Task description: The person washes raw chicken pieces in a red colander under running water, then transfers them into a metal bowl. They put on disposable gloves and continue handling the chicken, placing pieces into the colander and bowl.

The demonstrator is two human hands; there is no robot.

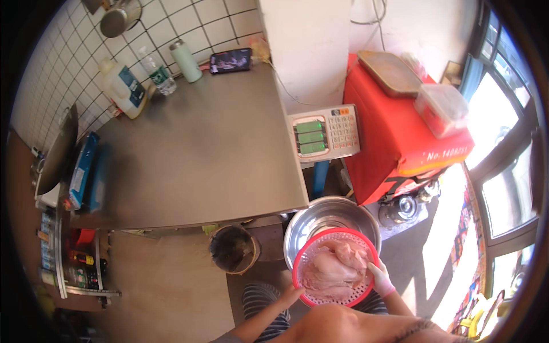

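Note:
Raw, pale pink meat, apparently chicken pieces [336,270], lies in a round colander with a red rim [300,253] and a white perforated bowl. My left hand [294,296] is bare and grips the rim at the lower left. On the right side, my right hand [381,281], in a whitish glove, holds the same rim with its thumb over the edge. Beneath and behind the colander is a large stainless steel basin [334,208], partly covered by it. Whether the two touch I cannot tell.
A steel worktop [206,150] has its corner just beyond the basin. A digital scale [324,133] stands beside a red insulated box [386,137] topped by a tray [390,73] and a plastic container [441,109]. A dark-lined bin [233,248] is left of the basin.

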